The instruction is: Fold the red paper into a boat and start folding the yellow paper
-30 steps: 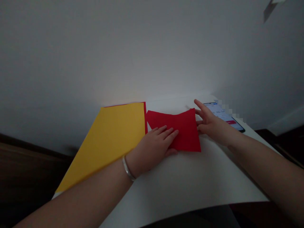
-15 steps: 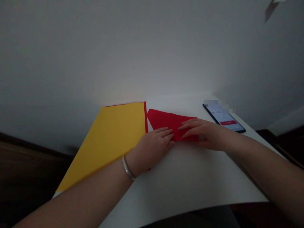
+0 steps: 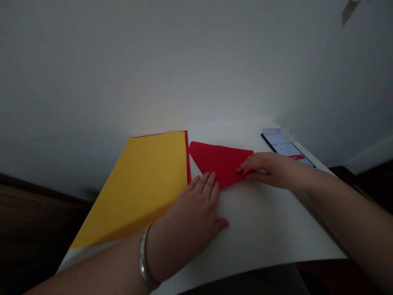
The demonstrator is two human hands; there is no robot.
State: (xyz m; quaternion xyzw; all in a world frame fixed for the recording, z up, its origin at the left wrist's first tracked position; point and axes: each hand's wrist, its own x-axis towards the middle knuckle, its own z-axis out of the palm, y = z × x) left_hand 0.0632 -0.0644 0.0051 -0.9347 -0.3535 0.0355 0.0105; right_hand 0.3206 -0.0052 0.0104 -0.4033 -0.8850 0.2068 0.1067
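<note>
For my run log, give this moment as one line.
left hand: on red paper, near-left edge | right hand: on red paper, right end | yellow sheet: left | phone: right

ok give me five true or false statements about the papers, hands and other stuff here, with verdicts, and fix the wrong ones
1. The red paper lies between the yellow sheet and the phone. True.
2. The left hand and the right hand both touch the red paper. True.
3. The phone lies on the yellow sheet. False: it lies on the white table, to the right of the red paper.
4. The right hand rests on the yellow sheet. False: it is at the right end of the red paper.
5. The silver bracelet is on the left wrist. True.
</note>
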